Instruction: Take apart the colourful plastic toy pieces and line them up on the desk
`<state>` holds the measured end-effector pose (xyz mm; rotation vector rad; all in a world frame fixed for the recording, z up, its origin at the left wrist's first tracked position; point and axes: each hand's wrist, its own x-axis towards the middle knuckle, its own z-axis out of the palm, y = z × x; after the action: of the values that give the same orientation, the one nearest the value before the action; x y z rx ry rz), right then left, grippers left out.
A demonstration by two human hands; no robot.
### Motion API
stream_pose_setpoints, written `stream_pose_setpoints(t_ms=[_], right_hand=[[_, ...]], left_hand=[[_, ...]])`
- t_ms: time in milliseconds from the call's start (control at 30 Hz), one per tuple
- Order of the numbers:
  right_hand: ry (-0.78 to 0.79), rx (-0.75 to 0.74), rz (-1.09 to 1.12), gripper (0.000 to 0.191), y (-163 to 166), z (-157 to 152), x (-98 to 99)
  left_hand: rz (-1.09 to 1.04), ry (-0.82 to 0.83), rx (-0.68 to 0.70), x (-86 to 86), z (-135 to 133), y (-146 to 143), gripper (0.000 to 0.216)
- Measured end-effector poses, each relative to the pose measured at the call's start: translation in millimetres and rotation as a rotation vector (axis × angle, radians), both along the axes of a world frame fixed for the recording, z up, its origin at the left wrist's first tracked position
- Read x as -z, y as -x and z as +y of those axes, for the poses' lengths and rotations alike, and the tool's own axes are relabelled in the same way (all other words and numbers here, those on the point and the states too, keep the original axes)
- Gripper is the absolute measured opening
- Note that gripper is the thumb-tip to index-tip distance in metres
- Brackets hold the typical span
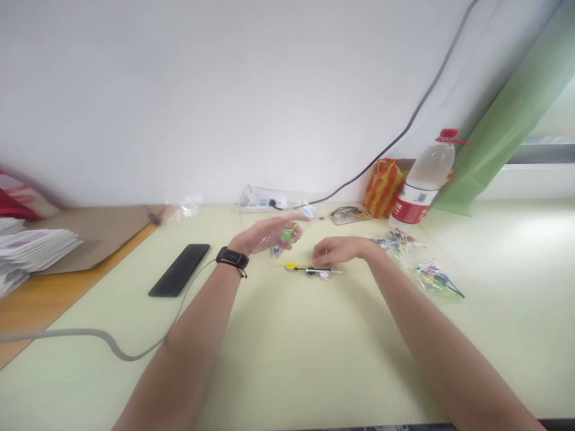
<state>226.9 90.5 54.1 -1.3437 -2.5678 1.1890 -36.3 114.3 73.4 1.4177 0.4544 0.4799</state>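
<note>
Hands at work over small coloured pieces on a pale green table

Left hand (263, 234), wearing a black wristband (232, 257), is raised just above the table (287, 353) with its fingers curled around a small clear bag (291, 232). Green and blue bits show through the bag; their shape is too blurred to tell.

Right hand (338, 250) lies low, palm down, its fingertips bent onto the table at a thin black piece (314, 271). Whether the fingers pinch it or merely touch it cannot be told.

A thin yellow piece (290, 264) lies just beside the black one. The long axes of both run left to right, roughly parallel to the near table edge and nearly end to end, directly below the bag.

To the right lie two clear packets (435, 280), each holding mixed coloured pieces. Behind them stand a water bottle (424, 179) with a red cap and a striped orange pouch (381, 188). A black phone (179, 270) lies flat to the left, a grey cable (103, 338) curving past it.
</note>
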Motion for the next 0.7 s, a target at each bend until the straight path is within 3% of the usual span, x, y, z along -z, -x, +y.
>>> stream_pose_setpoints(t_ms=[200,333,500,700], right_hand=[[-0.062,-0.012,0.077,0.020,27.1,0.6,16.1],[-0.123,0.000,0.212,0.015,24.6,2.5,13.4],[-0.276,0.263,0.426,0.018,-3.4,6.9,-9.7],[-0.500,0.629,0.867,0.030,-37.4,-0.3,-46.3]], left_hand=[[-0.001,-0.016,-0.002,-2.7,-1.9,-0.6,0.054],[-0.011,-0.018,-0.004,-3.9,-2.4,0.0,0.057],[-0.025,-0.015,-0.012,-5.5,-2.2,0.7,0.058],[-0.019,-0.007,0.012,-3.6,-0.7,-0.1,0.058]])
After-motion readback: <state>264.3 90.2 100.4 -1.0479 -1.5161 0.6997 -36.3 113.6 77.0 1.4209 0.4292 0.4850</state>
